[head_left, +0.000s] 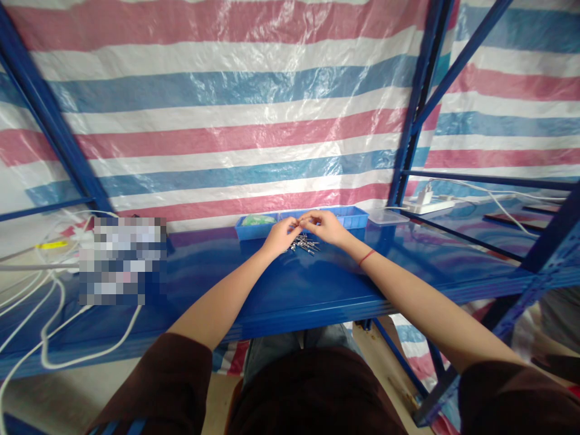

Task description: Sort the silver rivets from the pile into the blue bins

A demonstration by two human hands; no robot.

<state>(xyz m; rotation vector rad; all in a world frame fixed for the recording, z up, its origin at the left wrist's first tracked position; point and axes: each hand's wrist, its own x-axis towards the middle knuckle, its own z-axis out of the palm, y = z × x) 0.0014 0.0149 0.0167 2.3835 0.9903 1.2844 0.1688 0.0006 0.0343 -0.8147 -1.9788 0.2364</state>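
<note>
Forearms: bare below dark brown short sleeves, reaching over the front edge of the glossy blue metal counter; resting both wrists lightly on that surface would probably steady such small work.
Metal pile: a loose pile of thin, rod-like silver metal pieces lies on the counter just under and in front of the fingers; taking one from the edge should disturb the tangle least. The pieces cross one another and are partly covered by the hands, so their number and exact form cannot be told.
Hands: left hand and right hand come together, fingertips meeting above the far side of the pile. A light pinch from both sides seems right for slender parts. Whether something sits between the fingertips is too small to tell.
Blue tray: a divided blue plastic tray stands just behind the hands, its left section holding translucent green material; elbows slightly wide would likely leave its walls untouched. The hands hide much of its middle, and the right section's contents are unclear.
Left end: a pixelated block masks whatever lies beside the white cables.
Backdrop: a red, white and blue striped plastic sheet hangs behind, cut off above.
</note>
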